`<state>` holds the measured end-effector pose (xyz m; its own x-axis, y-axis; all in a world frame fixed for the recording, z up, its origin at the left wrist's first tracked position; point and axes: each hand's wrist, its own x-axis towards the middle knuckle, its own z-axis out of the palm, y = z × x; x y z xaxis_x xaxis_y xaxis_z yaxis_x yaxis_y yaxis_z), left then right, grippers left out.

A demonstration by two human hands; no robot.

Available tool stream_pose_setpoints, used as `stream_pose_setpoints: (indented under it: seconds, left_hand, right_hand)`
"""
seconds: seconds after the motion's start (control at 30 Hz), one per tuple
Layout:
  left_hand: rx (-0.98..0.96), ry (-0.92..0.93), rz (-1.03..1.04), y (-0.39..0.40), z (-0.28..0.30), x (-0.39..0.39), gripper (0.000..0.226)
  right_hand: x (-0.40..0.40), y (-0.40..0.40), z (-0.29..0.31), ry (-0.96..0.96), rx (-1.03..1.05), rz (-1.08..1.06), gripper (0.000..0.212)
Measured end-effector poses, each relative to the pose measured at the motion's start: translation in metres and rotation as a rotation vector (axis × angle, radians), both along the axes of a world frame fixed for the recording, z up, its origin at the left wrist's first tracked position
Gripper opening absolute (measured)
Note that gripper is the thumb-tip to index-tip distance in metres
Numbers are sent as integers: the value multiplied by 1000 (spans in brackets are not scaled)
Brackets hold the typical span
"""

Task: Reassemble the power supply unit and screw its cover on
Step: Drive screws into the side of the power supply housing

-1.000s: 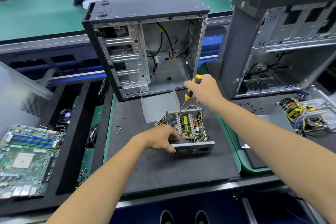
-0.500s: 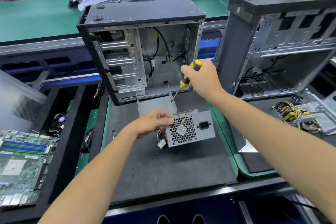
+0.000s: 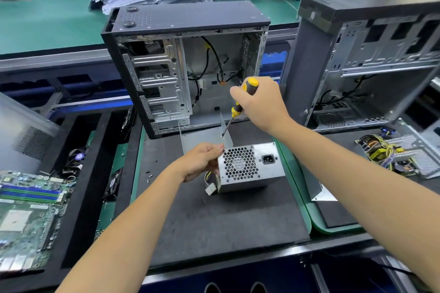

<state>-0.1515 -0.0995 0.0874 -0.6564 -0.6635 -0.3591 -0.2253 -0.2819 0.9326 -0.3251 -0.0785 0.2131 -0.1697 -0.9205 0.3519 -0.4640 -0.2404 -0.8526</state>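
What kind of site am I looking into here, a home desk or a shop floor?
Most likely a computer assembly or repair line. Two opened tower cases stand on padded work mats, a bare motherboard lies in a tray, and another stripped power supply sits at the next station.

bare mat [image 3: 221, 221] near side; open case [image 3: 188, 66] probably blocks behind.

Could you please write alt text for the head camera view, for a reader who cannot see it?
A person's left hand grips a silver power supply unit on a dark mat, its fan grille facing the camera, while the right hand holds a yellow-and-black screwdriver above it. An open computer case stands behind, and a motherboard lies far left.
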Motion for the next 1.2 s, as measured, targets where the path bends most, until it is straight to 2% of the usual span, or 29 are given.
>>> stream_pose_setpoints:
  seconds: [0.17, 0.43, 0.6, 0.9, 1.0, 1.1, 1.2]
  left_hand:
    - [76, 66, 80, -2, -9, 7, 34]
    - [125, 210, 67, -2, -18, 15, 33]
    - [92, 202, 48, -1, -16, 16, 35]
    - [101, 173, 110, 2, -13, 15, 14]
    - [94, 163, 114, 1, -11, 15, 9]
    - [88, 143, 110, 1, -6, 14, 11]
    - [94, 135, 112, 2, -2, 14, 12]
  right_hand:
    - [1, 0, -4, 86, 15, 10, 42]
    - [11, 2, -15, 191, 39, 68, 37]
    - [17, 3, -21, 235, 53, 109, 39]
    - [20, 3, -19, 395, 79, 154, 41]
    - [22, -1, -13, 533, 92, 217, 39]
    - [28, 1, -9, 496, 99, 356, 30]
    - [33, 3, -1, 602, 41, 427, 37]
